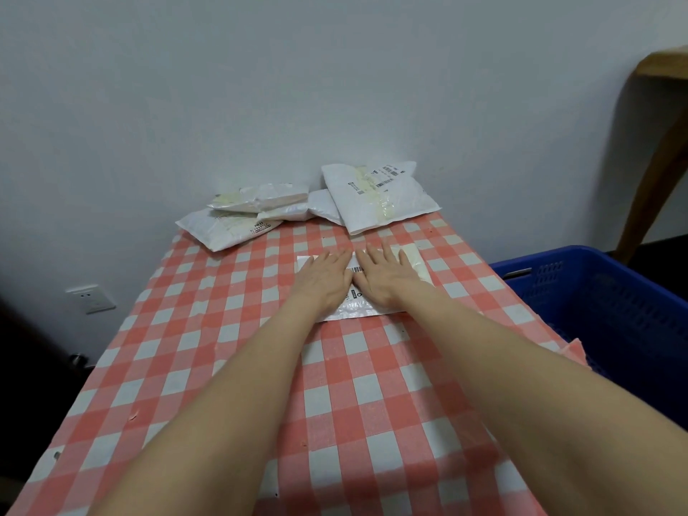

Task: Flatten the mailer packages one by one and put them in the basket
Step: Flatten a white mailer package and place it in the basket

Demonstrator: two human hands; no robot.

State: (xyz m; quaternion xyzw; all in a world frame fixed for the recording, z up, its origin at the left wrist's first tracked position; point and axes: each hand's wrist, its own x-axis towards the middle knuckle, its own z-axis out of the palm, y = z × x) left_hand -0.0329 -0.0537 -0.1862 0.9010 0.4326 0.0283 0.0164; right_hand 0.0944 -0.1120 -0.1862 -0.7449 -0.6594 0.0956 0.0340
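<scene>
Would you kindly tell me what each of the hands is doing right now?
Left hand: open, fingers straight, pressing flat on the mailer package.
Right hand: open, fingers straight, pressing flat on the same package.

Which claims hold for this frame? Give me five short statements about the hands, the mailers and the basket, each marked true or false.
1. The left hand and right hand press flat, fingers straight, on one mailer. True.
2. The blue basket stands at the table's left side. False: it is at the right side, beside the table edge.
3. The other mailers are piled at the far end of the table, by the wall. True.
4. The tablecloth is plain green. False: it is checked in red and white.
5. A barcode shows on the pressed mailer between the two hands. True.
</scene>
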